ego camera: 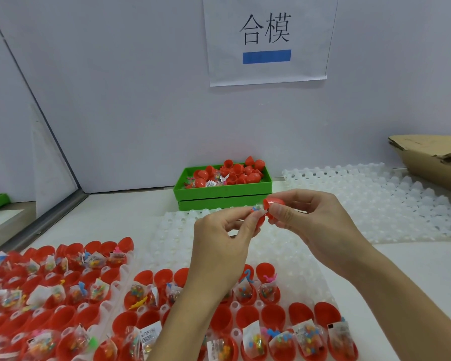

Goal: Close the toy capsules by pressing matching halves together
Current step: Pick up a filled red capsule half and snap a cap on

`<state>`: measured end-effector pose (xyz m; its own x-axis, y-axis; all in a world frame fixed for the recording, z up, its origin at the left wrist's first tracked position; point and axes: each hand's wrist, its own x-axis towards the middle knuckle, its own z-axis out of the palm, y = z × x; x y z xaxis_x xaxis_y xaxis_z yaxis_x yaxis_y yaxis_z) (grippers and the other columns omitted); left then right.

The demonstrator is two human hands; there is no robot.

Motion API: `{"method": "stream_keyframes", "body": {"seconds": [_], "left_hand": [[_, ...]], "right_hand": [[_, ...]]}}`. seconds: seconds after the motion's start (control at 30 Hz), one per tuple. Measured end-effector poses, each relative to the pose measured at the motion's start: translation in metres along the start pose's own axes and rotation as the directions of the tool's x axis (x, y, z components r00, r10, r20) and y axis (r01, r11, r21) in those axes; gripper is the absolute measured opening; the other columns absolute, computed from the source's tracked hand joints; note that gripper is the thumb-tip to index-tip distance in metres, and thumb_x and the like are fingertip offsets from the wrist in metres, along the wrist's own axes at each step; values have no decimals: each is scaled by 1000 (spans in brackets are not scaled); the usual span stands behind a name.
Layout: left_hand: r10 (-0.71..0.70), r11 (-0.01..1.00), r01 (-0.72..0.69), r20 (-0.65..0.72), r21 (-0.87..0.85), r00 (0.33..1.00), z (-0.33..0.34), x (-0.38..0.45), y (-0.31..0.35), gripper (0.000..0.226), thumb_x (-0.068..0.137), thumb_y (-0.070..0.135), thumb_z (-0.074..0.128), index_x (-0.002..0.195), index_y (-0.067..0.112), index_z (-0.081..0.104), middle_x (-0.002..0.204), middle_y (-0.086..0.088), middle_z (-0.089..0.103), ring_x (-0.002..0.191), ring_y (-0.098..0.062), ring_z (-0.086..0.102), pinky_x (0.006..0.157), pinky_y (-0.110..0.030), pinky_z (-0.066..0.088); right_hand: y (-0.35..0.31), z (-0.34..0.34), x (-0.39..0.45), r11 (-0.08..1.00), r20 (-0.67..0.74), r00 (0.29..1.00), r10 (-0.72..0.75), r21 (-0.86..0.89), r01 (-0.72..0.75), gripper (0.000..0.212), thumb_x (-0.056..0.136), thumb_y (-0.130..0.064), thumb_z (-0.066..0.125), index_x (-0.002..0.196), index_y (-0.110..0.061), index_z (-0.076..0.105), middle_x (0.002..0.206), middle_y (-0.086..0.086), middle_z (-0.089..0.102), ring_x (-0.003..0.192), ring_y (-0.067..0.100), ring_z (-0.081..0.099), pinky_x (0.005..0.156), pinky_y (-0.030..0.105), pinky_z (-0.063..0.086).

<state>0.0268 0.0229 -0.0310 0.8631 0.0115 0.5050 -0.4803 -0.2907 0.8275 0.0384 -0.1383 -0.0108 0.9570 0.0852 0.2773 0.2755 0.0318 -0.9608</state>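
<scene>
Red capsule halves (267, 208) — pinched between both hands, left (219, 238), right (310, 220)

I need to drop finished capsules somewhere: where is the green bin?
In the head view, the green bin sits centre-back against the wall, below the paper sign, just behind both raised hands.

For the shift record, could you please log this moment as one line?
left hand: holds lower red half with toy packet | right hand: holds red cap above it | capsule: not yet closed | green bin: behind
</scene>
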Motion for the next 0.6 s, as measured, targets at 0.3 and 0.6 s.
{"method": "stream_keyframes", "body": {"seconds": [0.3, 0.6], "left_hand": [[-16, 999, 15, -14, -36, 1000, 5, -3, 2, 24, 91, 35, 55, 100, 27, 75, 90, 8, 76, 85, -8, 73, 77, -29, 61], [-156, 956, 151, -2, -253, 988, 5, 0, 4, 16, 98, 22, 53, 92, 18, 68, 82, 1, 75, 80, -15, 74, 69, -17, 56]], "right_hand": [[-1, 2, 0, 999, -43, 999, 21, 43, -19, 39, 63, -36, 75, 93, -11, 76, 83, 6, 76, 75, 18, 73, 69, 20, 57], [-1, 3, 1, 997, -54, 998, 34, 70, -30, 44, 57, -42, 76, 90, -13, 76, 83, 7, 75, 74, 18, 72, 66, 20, 56]]}}
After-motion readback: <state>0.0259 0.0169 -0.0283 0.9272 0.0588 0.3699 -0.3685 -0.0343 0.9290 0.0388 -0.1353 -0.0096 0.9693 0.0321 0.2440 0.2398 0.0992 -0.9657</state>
